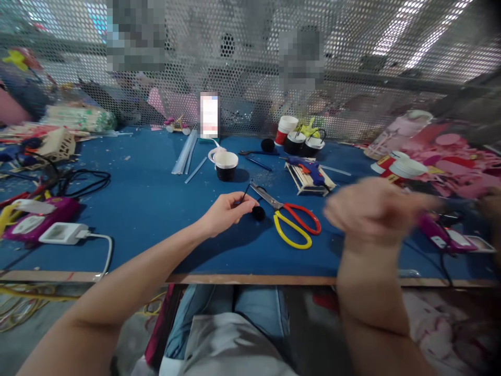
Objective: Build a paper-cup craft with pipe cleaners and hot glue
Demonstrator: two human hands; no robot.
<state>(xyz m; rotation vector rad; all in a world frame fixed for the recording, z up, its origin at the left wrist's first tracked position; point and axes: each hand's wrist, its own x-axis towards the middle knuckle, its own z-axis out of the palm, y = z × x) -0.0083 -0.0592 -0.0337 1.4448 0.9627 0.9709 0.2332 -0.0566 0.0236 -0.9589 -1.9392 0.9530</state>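
Observation:
My left hand (230,211) is closed, its fingertips pinching a thin black wire. A black pom-pom (258,213) sits right at those fingertips. Scissors (276,204) with one red and one yellow handle lie just to the right on the blue table, blades toward the hand. Raised over the right side of the table, my right hand (370,209) is smeared by motion, so I cannot make out its fingers or anything in them. Behind my left hand stands a black-and-white paper cup (226,166) with a pale pink loop at its side.
A blue glue gun (311,169) rests on a small wooden rack (299,181). Farther back are more paper cups (294,142), a pen (259,164) and clear glue sticks (185,152). Purple power strips (62,213) with cables lie left and right. Perforated metal mesh (250,68) closes the back.

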